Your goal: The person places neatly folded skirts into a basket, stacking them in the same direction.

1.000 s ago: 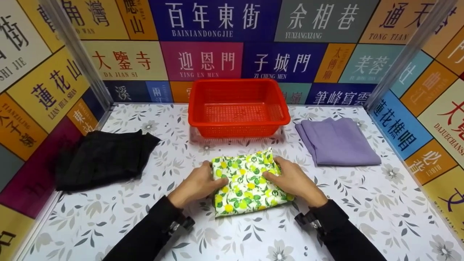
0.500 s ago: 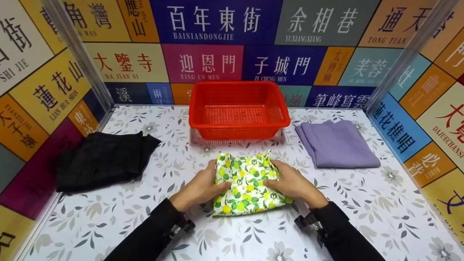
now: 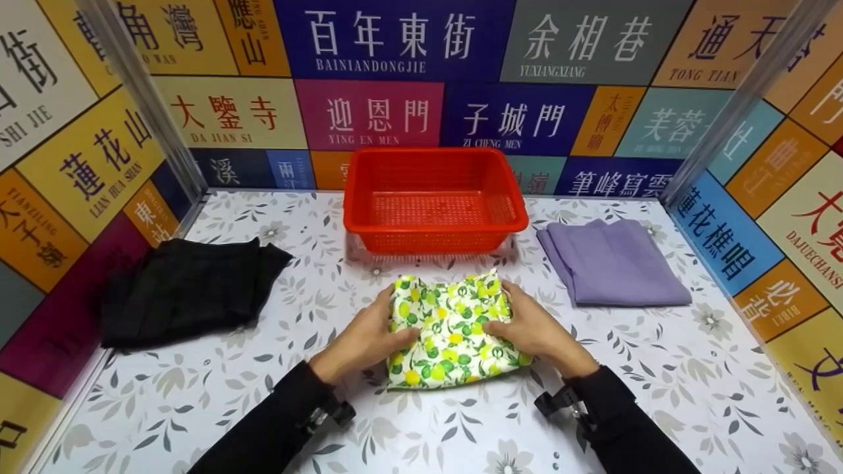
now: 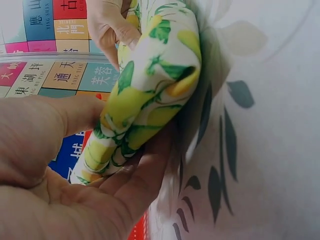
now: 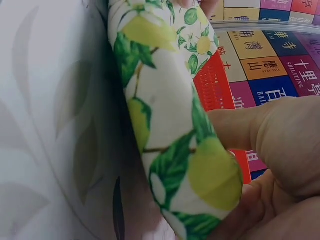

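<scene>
A folded cloth (image 3: 454, 336) with a lemon and green leaf print lies on the table in front of the person. The left hand (image 3: 365, 339) grips its left side, thumb on top; the left wrist view shows the fingers (image 4: 137, 187) curled beneath the cloth (image 4: 150, 85). On the opposite side the right hand (image 3: 543, 332) holds the cloth (image 5: 170, 125) the same way, its thumb (image 5: 235, 127) on the upper face. The fingertips under the fabric are hidden. The cloth's far edge is bunched and slightly raised.
Behind the cloth stands a red plastic basket (image 3: 435, 240) against the back wall. A folded black cloth (image 3: 191, 289) lies at the left, a folded purple cloth (image 3: 619, 263) at the right. Sign-printed walls (image 3: 369, 112) enclose the flowered tabletop (image 3: 698, 395) on three sides.
Both hands keep hold of the lemon-print cloth. Its left side has been drawn slightly inward, and its far edge has bunched up more. The basket and other cloths stay put.
</scene>
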The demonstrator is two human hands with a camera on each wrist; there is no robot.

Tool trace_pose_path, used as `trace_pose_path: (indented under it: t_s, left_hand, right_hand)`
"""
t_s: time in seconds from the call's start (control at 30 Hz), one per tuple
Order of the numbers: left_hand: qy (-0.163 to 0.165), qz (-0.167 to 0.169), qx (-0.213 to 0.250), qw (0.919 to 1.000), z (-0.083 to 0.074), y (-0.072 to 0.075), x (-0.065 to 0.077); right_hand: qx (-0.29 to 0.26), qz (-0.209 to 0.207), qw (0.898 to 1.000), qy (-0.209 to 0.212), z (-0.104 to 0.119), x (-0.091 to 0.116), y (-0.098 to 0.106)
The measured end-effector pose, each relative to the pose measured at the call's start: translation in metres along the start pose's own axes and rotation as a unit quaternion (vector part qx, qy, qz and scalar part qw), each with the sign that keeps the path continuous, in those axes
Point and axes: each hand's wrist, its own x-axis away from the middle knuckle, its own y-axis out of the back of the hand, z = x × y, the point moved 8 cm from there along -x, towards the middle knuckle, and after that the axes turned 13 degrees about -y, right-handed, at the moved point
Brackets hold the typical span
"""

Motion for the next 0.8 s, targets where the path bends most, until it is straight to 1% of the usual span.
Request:
trace_pose_path:
  t_s: [0.1,0.23,0.37,0.5,0.6,0.73,0.8]
  left_hand:
    - [0.009,0.0,0.004,0.9999,0.0021,0.0,-0.0004]
    - [0.019,0.003,-0.007,0.9998,0.0048,0.0002,-0.0003]
    - [0.028,0.014,-0.018,0.9993,0.007,-0.0005,0.0006]
    - [0.028,0.022,-0.022,0.9991,0.0067,-0.0014,0.0015]
    - [0.019,0.031,-0.018,0.9992,0.0046,-0.004,0.0017]
    - [-0.002,0.046,-0.013,0.9989,0.0005,-0.0077,0.0009]
    - [-0.008,0.048,-0.011,0.9988,-0.0004,-0.0082,-0.0002]
  right_hand:
    - [-0.013,0.004,1.0,-0.014,-0.0035,-0.0015,0.0014]
    - [-0.036,0.015,0.999,-0.03,-0.0064,-0.0026,0.0024]
    - [-0.076,0.041,0.995,-0.05,-0.0084,-0.0026,0.0002]
    - [-0.083,0.048,0.993,-0.063,-0.009,-0.0014,-0.0008]
    - [-0.076,0.049,0.994,-0.06,-0.0074,-0.0002,-0.0003]
    - [-0.077,0.05,0.995,-0.038,-0.0031,0.0003,0.0016]
    - [-0.078,0.048,0.995,-0.028,-0.0013,-0.0004,0.0026]
